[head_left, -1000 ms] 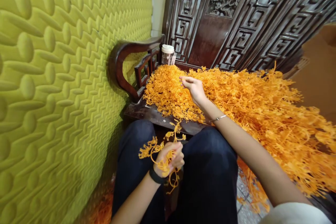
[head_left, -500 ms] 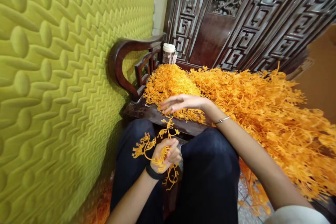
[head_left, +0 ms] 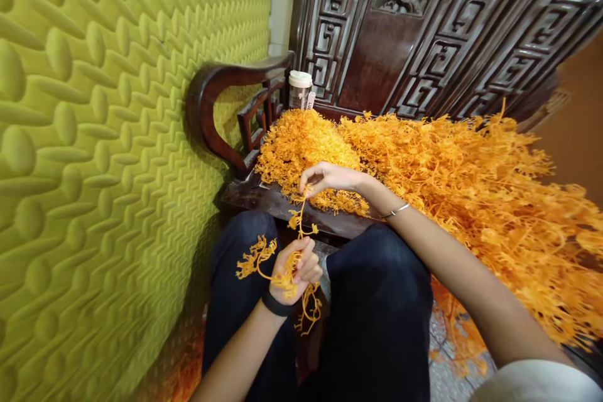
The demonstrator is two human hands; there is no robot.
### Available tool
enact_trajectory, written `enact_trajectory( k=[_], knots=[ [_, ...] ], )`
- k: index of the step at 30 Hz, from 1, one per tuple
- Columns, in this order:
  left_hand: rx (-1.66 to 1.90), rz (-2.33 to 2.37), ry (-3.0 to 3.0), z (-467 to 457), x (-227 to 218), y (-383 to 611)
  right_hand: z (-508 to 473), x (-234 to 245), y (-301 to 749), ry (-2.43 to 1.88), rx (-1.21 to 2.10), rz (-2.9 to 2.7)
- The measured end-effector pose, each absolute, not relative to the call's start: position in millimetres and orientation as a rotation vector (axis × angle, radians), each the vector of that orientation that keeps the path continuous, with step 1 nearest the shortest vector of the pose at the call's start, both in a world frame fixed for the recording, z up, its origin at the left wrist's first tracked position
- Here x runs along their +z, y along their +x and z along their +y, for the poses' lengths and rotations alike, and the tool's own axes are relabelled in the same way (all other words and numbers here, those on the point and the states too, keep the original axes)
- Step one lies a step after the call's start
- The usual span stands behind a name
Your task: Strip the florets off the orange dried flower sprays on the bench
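Note:
An orange plastic plant sprig [head_left: 258,259] with thin branching stems is held in my left hand [head_left: 298,270], which is closed around it between my knees. Its tips stick out to the left, upward and below the fist. Above, my right hand [head_left: 327,179] pinches the upper end of the same sprig between thumb and fingers, so the stem runs upright between both hands. Just behind my right hand lies a heap of small orange sprigs [head_left: 306,144] on the dark wooden seat [head_left: 249,200].
A big bundle of long orange artificial foliage [head_left: 471,201] fills the seat to the right. At the back corner stands a lidded cup [head_left: 300,89] beside the curved wooden armrest [head_left: 200,107]. A yellow-green textured panel [head_left: 117,169] closes off the left side. More orange strands hang near the floor.
My right hand, open and above the sprig before, has closed on its upper tip, which now stands straighter. My left hand keeps its hold in nearly the same place.

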State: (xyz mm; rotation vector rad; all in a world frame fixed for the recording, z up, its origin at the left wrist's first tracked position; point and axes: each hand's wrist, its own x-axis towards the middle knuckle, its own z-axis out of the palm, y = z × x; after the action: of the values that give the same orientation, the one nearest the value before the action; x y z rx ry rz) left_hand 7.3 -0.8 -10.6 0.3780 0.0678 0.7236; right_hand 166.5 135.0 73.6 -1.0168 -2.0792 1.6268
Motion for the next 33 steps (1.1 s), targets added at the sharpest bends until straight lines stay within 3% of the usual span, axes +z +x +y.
enact_trajectory(
  k=[33],
  knots=[
    [0.877, 0.151, 0.263, 28.6, 4.9, -5.9, 131.7, 80.3, 125.2, -1.313, 1.006, -1.375]
  ],
)
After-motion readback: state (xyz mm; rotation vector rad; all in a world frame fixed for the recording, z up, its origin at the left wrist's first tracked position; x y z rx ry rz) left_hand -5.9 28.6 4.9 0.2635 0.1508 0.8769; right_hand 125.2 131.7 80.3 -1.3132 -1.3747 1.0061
